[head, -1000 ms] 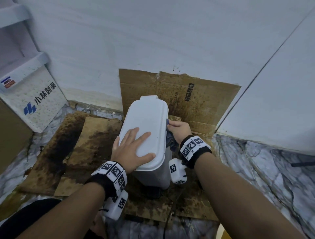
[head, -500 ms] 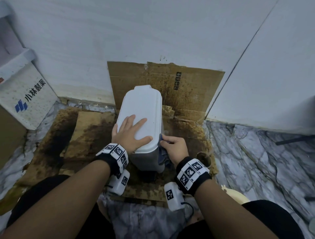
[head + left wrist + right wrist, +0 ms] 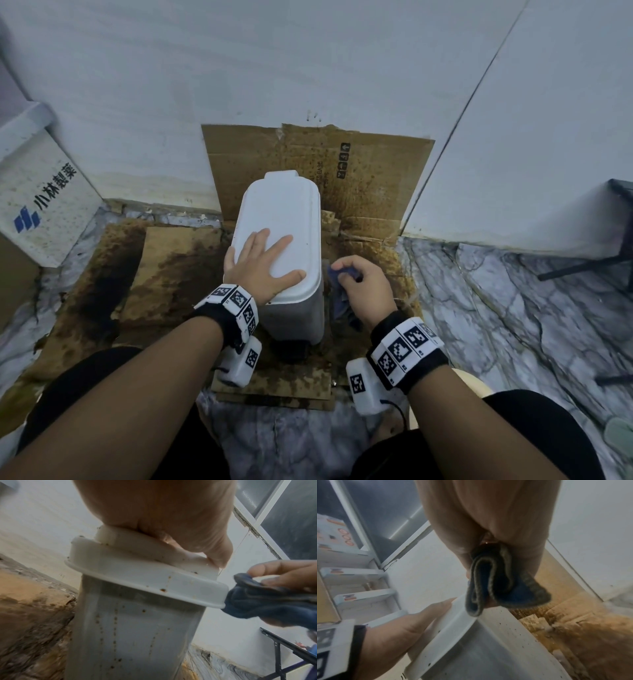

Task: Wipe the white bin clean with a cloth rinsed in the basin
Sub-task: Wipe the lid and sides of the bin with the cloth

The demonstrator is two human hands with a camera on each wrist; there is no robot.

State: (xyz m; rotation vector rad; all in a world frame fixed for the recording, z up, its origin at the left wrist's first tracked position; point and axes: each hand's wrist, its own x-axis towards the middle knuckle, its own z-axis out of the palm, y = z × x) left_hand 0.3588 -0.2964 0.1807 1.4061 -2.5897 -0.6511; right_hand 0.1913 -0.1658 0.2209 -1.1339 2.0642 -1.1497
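Left hand (image 3: 262, 265) flat with fingers spread on the white bin (image 3: 281, 219) lid, right hand (image 3: 359, 287) clutching a blue cloth (image 3: 254, 601) against the bin's right rim, stained cardboard (image 3: 171, 267) beneath

White bin (image 3: 284, 260): tall, narrow, lid closed, upright on stained cardboard by the wall. Brown specks and drip trails down its side and along the lid rim in the left wrist view. Blue cloth (image 3: 264, 600): dark, bunched into folds, edges greyed with grime, touching the lid rim at the bin's right side. Basin out of sight.
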